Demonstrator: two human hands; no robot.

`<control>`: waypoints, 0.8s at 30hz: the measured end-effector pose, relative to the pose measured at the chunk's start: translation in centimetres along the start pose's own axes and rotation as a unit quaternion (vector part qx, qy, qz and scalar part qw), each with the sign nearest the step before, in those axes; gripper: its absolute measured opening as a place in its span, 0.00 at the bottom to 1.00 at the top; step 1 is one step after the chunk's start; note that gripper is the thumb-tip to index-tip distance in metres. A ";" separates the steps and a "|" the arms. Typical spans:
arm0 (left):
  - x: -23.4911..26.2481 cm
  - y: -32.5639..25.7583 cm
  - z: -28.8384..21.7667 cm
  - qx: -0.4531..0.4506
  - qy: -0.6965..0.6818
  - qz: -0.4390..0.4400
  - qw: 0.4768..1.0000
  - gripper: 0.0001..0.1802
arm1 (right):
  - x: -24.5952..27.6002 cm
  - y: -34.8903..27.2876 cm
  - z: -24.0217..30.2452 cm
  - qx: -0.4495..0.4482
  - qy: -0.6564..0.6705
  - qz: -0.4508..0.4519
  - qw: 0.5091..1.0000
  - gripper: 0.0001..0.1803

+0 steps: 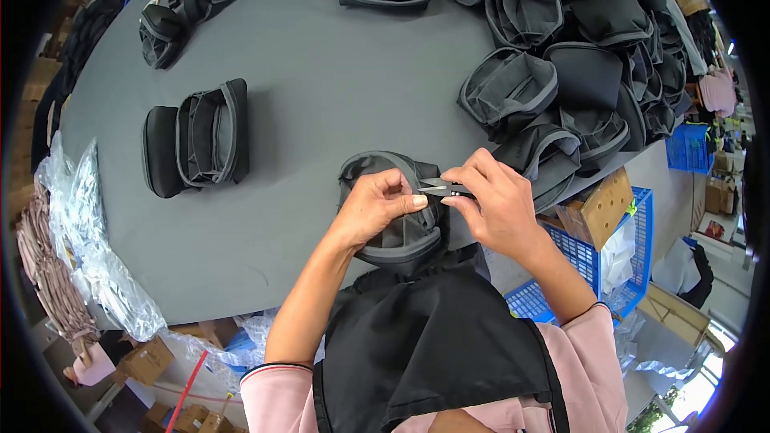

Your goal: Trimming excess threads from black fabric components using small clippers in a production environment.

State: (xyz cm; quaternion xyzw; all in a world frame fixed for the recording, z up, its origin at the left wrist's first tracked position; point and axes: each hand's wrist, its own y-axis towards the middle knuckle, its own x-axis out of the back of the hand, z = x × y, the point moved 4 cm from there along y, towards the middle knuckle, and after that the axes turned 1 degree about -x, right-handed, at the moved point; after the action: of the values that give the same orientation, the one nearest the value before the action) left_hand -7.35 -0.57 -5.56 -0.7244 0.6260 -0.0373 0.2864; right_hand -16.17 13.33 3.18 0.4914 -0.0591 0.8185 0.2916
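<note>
At the table's near edge lies an open black pouch (399, 253) with grey trim and inner dividers. My left hand (370, 210) is closed on it, thumb and forefinger pinching near its right-hand rim. In my right hand (501, 202) is a small pair of thread snips (455, 190), held between thumb and fingers. Their pointed metal blades reach to the left fingertips, slightly apart. Whether a thread lies between the blades is too small to tell.
A large heap of similar black pouches (525, 12) covers the table's right side. Two pouches (210, 140) stand at left, others at far left. Clear plastic bags (112, 273) hang along the left edge. Blue crates (642, 248) with boards stand right of me.
</note>
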 end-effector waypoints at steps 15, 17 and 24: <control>0.0 -0.3 -0.1 0.022 0.000 0.026 0.999 0.14 | -0.3 1.0 -0.8 0.006 0.059 0.037 0.998 0.15; -0.1 -0.2 -0.2 0.023 -0.001 0.025 0.999 0.14 | -0.1 1.2 -0.7 0.031 0.038 0.028 0.998 0.15; 0.0 -0.1 -0.1 0.025 0.002 0.027 0.999 0.14 | 0.0 1.4 -0.4 0.143 -0.010 -0.018 0.990 0.12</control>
State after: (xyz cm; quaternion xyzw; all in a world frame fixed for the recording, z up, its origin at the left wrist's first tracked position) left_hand -7.31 -0.57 -5.42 -0.6997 0.6450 -0.0468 0.3038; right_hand -17.22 12.36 3.24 0.5370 0.0643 0.8082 0.2329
